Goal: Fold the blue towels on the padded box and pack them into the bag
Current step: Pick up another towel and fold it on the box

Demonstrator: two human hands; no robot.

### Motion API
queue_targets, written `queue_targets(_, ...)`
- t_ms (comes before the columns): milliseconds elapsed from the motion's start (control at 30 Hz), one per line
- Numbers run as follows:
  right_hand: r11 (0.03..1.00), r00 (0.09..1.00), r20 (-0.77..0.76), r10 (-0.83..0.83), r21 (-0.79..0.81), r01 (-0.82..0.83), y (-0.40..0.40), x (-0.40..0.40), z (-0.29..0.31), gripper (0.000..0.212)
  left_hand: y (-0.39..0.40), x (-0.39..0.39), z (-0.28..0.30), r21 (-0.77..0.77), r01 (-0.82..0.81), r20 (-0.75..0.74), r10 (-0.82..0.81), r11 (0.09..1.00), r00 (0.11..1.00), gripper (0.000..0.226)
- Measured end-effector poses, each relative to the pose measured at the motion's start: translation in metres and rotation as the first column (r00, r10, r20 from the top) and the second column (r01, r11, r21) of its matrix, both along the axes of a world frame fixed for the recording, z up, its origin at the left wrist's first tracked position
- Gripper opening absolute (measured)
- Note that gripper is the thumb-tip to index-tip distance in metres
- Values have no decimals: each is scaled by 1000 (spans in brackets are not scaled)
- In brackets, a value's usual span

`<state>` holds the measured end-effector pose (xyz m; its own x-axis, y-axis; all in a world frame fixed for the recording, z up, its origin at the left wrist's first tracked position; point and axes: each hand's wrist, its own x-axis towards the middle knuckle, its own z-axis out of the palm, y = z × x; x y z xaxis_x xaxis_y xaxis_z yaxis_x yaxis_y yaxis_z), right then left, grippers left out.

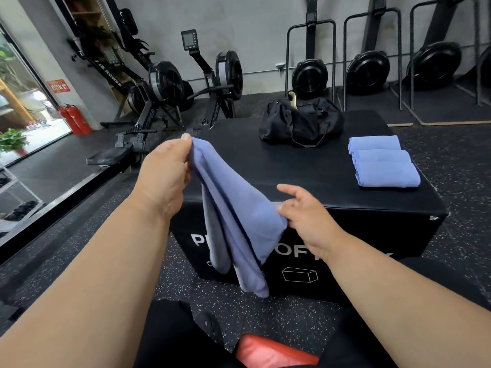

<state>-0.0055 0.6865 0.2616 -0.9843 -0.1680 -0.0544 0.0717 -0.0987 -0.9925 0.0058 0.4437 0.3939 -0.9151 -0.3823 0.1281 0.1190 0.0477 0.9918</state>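
Note:
A blue towel (pixel 233 216) hangs in the air in front of the black padded box (pixel 305 171). My left hand (pixel 164 171) pinches its upper corner, raised over the box's left side. My right hand (pixel 305 219) pinches the towel's lower right edge near the box's front rim, with its other fingers spread. The towel's loose end droops down past the box's front face. Three folded blue towels (pixel 382 164) lie in an overlapping row on the box's right side. A black duffel bag (pixel 303 123) sits open at the back of the box.
Black rowing machines (pixel 164 86) stand on the floor to the left and behind the box, more upright ones along the back wall. Two red fire extinguishers (pixel 74 118) stand by the glass door at left. A red object (pixel 271 354) lies at my feet.

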Motion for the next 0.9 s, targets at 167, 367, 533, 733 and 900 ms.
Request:
queue_targets(167, 986, 983, -90, -163, -40, 160, 24, -14, 22, 41, -37, -9, -18, -187, -58, 60, 70, 981, 996, 30)
queue_targets(367, 971, 958, -164, -237, -43, 233, 39, -24, 31, 35, -52, -15, -28, -235, -63, 94, 87, 970, 992, 49)
queue_targets(533, 966, 951, -172, -256, -66, 248, 41, -27, 33, 31, -51, -18, -33, -247, -79, 90, 104, 966, 990, 34)
queue_targets(733, 963, 951, -159, -264, -92, 252, 41, -28, 26, 28, -49, -23, -41, -191, -52, 98, 72, 980, 993, 31)
queue_targets(900, 967, 958, -144, -247, -97, 235, 42, -31, 18, 27, -37, -26, -45, -166, -45, 101, 63, 985, 993, 28)
